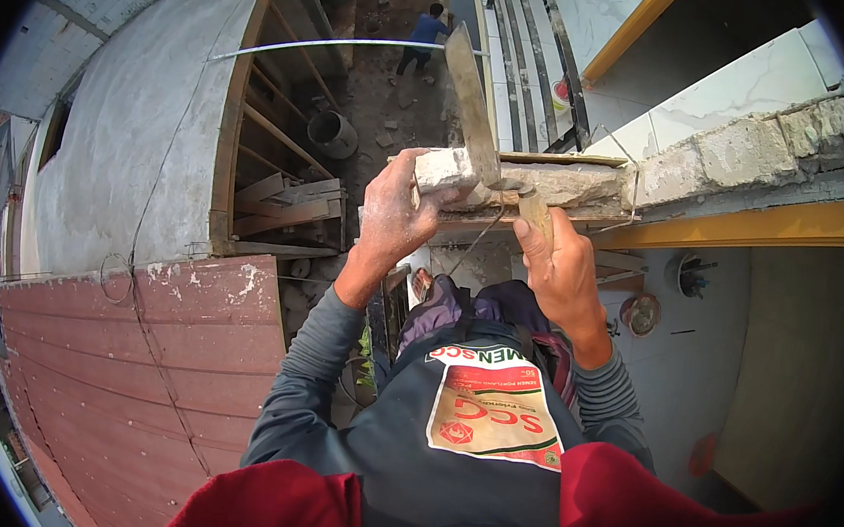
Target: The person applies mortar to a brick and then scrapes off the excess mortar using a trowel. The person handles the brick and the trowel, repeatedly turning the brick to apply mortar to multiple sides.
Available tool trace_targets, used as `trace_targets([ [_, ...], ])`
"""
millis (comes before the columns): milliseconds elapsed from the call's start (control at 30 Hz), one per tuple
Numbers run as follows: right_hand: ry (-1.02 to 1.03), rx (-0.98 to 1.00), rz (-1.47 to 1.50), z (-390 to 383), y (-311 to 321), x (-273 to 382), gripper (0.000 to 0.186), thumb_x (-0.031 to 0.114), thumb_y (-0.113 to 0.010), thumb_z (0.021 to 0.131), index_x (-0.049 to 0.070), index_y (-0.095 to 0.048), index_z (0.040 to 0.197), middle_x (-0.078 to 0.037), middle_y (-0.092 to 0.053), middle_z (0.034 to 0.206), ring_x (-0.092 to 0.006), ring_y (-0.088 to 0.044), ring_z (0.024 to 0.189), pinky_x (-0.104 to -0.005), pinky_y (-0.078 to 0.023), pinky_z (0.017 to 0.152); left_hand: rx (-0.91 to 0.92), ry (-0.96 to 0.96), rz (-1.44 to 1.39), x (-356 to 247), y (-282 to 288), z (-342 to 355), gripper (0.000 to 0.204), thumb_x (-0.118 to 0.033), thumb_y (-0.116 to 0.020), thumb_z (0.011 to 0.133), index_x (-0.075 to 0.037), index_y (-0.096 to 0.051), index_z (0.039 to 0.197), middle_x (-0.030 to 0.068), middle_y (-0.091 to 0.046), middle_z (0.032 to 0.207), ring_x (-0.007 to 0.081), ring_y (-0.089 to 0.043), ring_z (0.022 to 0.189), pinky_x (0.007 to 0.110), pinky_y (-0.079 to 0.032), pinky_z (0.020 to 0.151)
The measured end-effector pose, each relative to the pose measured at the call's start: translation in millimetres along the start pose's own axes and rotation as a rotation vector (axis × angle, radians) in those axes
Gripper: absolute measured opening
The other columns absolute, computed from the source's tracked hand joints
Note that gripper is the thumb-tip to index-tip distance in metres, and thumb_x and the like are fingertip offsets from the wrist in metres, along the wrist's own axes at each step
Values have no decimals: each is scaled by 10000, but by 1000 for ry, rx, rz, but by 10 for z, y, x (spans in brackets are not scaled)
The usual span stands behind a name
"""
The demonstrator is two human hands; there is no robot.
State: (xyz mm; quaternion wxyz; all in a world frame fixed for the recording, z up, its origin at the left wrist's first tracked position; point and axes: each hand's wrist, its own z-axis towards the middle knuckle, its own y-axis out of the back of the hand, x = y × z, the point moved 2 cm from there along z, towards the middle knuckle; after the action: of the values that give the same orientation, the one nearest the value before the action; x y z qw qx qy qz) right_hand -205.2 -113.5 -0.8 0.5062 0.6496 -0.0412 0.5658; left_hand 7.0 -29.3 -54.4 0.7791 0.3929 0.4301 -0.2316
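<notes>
My left hand point(398, 212), dusted with pale powder, grips a small white block piece point(446, 169) at the left end of a rough masonry ledge point(562, 183). My right hand point(557, 274) is closed on the wooden handle point(535, 216) of a trowel. The trowel's long, dirty metal blade point(470, 94) points up and away, touching or very close to the block's right side. A bent wire point(471, 248) hangs below the ledge between my hands.
Far below, a person in blue point(425, 36) stands in a dirt alley near a bucket point(331, 134). Left are wooden planks point(283, 208) and a red metal roof point(138, 350). Right are a dark railing point(533, 54), a block wall top point(748, 150), a yellow beam point(742, 229) and containers point(640, 314).
</notes>
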Motion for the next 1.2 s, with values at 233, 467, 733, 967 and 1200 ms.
trace_targets([
  [233,-44,-90,138,-98,-21,7,340,306,-602,1033,-31,-559,1031,-189,-619,659,-351,-640,565,-413,-478,541,-1,7,46,5,1,21,392,-16,-764,808,35,-593,1156,188,-726,1029,250,-738,980,372,-584,878],
  [467,-11,-137,442,-211,18,5,341,311,-596,1037,-29,-570,1035,-160,-605,640,-290,-621,539,-399,-473,532,6,-26,26,-12,17,23,386,-15,-757,814,34,-595,1160,181,-727,1038,239,-732,1001,375,-588,886],
  [733,-42,-160,487,-191,38,112,377,319,-592,1038,-38,-525,941,-244,-600,642,-427,-629,573,-436,-457,515,2,-6,44,3,21,23,384,-9,-755,813,39,-593,1157,185,-728,1038,241,-731,1011,375,-592,882],
  [967,-154,-49,379,-97,51,168,343,292,-589,1040,-36,-533,956,-220,-615,642,-439,-623,575,-431,-473,521,13,2,29,11,26,21,383,-9,-748,814,38,-596,1162,183,-731,1030,241,-735,996,372,-590,877],
  [1200,-83,20,89,-25,28,42,378,319,-584,1041,-56,-550,1005,-192,-615,643,-265,-636,534,-410,-479,532,8,14,-8,-38,27,30,391,-24,-757,816,33,-600,1170,178,-729,1037,248,-735,992,375,-589,884],
])
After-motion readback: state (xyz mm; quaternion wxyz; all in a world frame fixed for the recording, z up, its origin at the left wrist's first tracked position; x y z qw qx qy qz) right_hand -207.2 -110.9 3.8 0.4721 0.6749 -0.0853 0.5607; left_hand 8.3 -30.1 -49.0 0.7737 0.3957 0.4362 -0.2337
